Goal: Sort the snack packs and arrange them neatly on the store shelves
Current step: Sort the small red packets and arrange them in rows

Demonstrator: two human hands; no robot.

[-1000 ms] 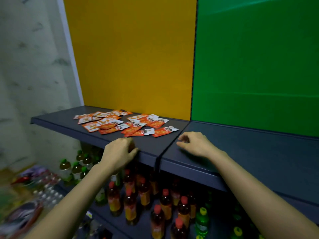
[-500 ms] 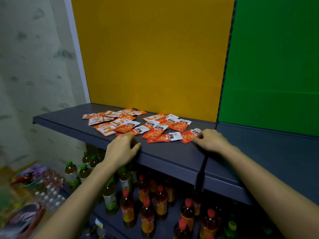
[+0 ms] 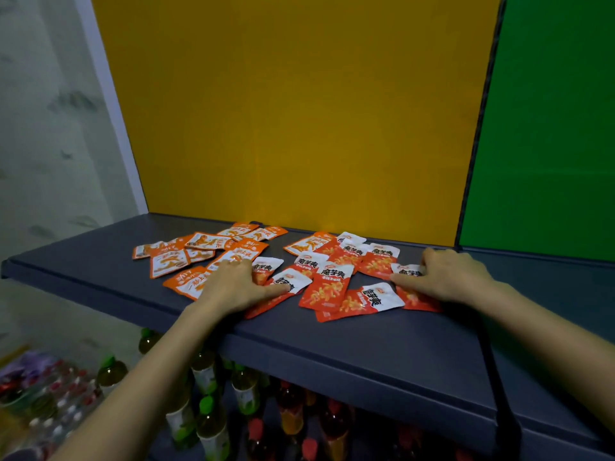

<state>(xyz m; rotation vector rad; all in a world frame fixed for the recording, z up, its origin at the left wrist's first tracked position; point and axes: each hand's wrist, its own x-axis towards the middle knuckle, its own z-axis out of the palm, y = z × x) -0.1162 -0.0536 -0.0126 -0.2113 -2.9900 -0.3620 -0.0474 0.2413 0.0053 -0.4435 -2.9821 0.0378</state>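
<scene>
Orange packs (image 3: 203, 242) lie mostly to the left and red-and-white packs (image 3: 327, 287) mostly to the right on the dark grey shelf (image 3: 366, 344), scattered and overlapping at odd angles. No neat row exists, so I judge the sorting barely begun and nearly all the arranging left. Each pack is a small, flat, glossy sachet. The left hand (image 3: 233, 287) presses where the two kinds meet, its grip apart, fingers spread flat. The right hand (image 3: 446, 277) rests on a red pack at the heap's right end, fingers bent; whether that grip pinches it I cannot tell.
</scene>
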